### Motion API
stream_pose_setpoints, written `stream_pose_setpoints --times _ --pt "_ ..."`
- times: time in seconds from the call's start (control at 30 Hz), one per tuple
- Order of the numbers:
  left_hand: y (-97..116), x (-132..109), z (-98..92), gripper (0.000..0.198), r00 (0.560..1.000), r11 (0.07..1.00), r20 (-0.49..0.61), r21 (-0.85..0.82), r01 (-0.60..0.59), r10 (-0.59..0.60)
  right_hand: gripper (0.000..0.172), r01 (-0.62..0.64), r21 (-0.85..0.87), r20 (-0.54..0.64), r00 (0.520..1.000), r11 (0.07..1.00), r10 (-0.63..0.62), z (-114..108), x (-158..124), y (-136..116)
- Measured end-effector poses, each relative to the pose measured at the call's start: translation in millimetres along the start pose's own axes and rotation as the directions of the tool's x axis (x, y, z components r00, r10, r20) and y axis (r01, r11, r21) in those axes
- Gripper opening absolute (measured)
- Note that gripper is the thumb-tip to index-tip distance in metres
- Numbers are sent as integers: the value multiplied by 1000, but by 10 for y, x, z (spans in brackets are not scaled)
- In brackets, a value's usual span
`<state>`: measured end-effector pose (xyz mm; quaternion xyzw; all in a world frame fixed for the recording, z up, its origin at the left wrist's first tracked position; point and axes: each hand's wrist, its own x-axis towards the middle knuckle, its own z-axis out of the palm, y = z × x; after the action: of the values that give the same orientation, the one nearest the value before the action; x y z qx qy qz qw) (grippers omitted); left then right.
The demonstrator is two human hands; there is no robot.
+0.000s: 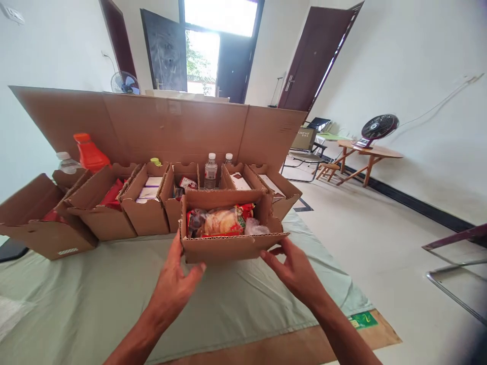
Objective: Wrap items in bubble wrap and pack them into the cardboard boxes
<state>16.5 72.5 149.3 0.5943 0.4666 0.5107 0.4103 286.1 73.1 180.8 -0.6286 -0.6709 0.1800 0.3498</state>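
An open-topped cardboard box (224, 251) is held between my two hands, in front of a row of similar boxes. Inside it lie a red-and-clear food packet (222, 222) and a small clear plastic bag (256, 227). My left hand (177, 279) grips the box's left end, thumb toward the front and fingers partly hidden behind the side. At the lower right corner, my right hand (292, 266) has its thumb on the front and its fingers round the end. Whether the box's underside touches the cloth, I cannot tell.
Several cardboard bins, one a box with white cartons (148, 218), line a green cloth (125, 304). Behind them stand a clear bottle (210, 172), an orange bottle (90, 153) and a tall cardboard panel (171, 126). A wooden table (384, 151) with a fan is at right.
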Motion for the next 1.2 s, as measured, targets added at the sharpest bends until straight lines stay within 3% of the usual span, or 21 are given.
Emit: stream_pose_setpoints --times 0.07,0.17,0.3,0.47,0.53,0.63,0.73,0.83,0.93,1.1,1.2 --pt "171 -122 -146 72 999 1000 -41 29 -10 11 37 25 -15 -40 999 1000 -26 -111 -104 -208" --pt "230 -248 -280 66 995 998 -98 66 -16 22 36 45 -14 -26 999 999 -46 -121 -204 -408" --pt "202 -324 -370 66 997 999 -75 42 31 -28 32 74 -30 32 997 997 -73 -50 -282 -533" --pt "228 -571 -393 66 991 996 -124 79 -39 49 34 74 -8 0 997 997 -74 -69 -311 -576" --pt "78 -793 -324 70 992 993 -122 118 -24 38 37 40 68 39 998 997 -42 3 -305 -474" --pt "-331 -1146 -179 75 989 981 -149 192 5 24 42 -10 204 113 993 979 -13 203 -296 -215" --pt "-715 -1341 -79 87 993 977 -109 210 -20 43 47 -44 351 181 983 935 -22 391 -270 4" --pt "-902 -1330 -27 87 996 974 -74 220 61 -45 50 -59 500 183 982 864 -38 500 -174 86" --pt "-936 -1238 22 79 993 965 -41 234 119 -112 54 -29 567 107 994 823 -38 573 -5 80" --pt "-906 -1156 75 85 995 961 -30 259 96 -91 56 -4 606 70 996 796 -49 668 203 63" --pt "-885 -1126 79 90 1000 958 -18 286 4 2 54 -1 587 35 999 810 -25 644 104 106"
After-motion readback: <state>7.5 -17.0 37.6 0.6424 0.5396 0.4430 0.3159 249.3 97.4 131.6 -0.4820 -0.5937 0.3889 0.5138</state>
